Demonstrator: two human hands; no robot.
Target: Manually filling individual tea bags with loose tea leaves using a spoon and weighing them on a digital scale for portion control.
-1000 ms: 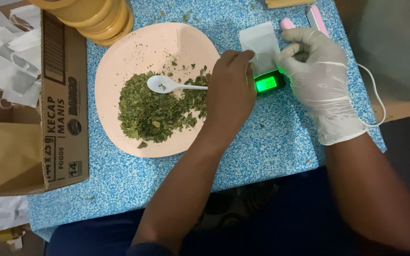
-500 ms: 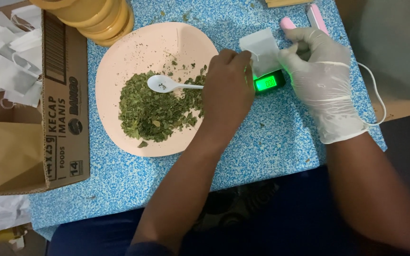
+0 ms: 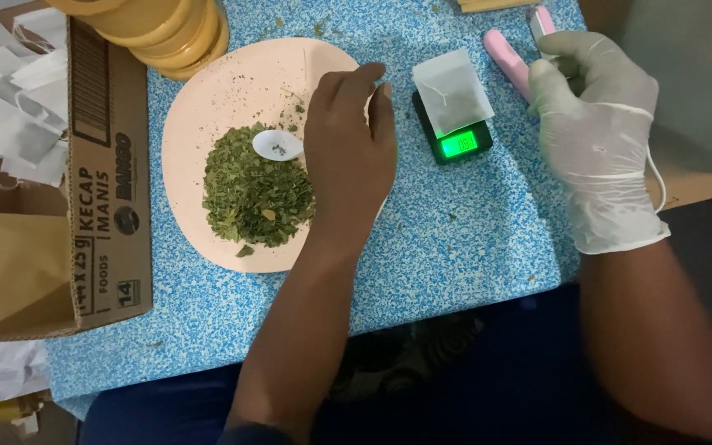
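My bare left hand (image 3: 348, 156) rests over the right side of a pale pink plate (image 3: 199, 107) and holds a small white plastic spoon (image 3: 276, 146). The spoon's bowl lies on a heap of dried green leaves (image 3: 253, 194). A white filter bag (image 3: 453, 91) sits on a small black pocket scale (image 3: 459, 144) with a lit green display. My gloved right hand (image 3: 599, 132) is right of the scale, its fingers curled against the end of a pink hand tool (image 3: 508, 58). Whether it grips the tool is hidden.
A blue speckled table (image 3: 471, 247) carries everything. An open cardboard box (image 3: 109, 206) stands at the left with white paper bags (image 3: 2, 99) inside. Stacked yellow round containers (image 3: 166, 29) sit behind the plate. A thin white cord (image 3: 661, 185) runs by my right wrist.
My right hand has let go of the filter bag on the scale and moved right to the pink tool. My left hand drew the spoon back over the leaf heap.
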